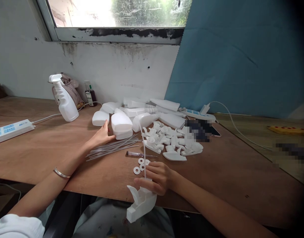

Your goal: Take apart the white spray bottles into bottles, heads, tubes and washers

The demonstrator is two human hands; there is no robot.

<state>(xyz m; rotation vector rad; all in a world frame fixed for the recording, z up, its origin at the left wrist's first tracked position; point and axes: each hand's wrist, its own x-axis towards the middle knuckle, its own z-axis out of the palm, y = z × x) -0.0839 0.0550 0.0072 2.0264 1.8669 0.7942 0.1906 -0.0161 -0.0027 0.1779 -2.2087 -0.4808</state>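
Note:
My right hand [158,178] is closed round the collar of a white trigger spray head [143,206], held upside down at the table's front edge. A thin dip tube [143,145] rises from it. My left hand [102,134] reaches to the white bottles with thumb and fingers apart. It is beside a front bottle [121,125] and just in front of another bottle [100,118]; whether it touches either I cannot tell. Loose dip tubes [112,147] lie beneath and right of it. Several white washers [136,170] lie beside my right hand.
Several spray heads [167,138] form a heap at the middle right. A screwdriver [137,154] lies before it. An assembled spray bottle [67,102] stands at the back left, near a dark bottle [90,95]. Power strips [12,130] and a phone [215,130] lie at the sides.

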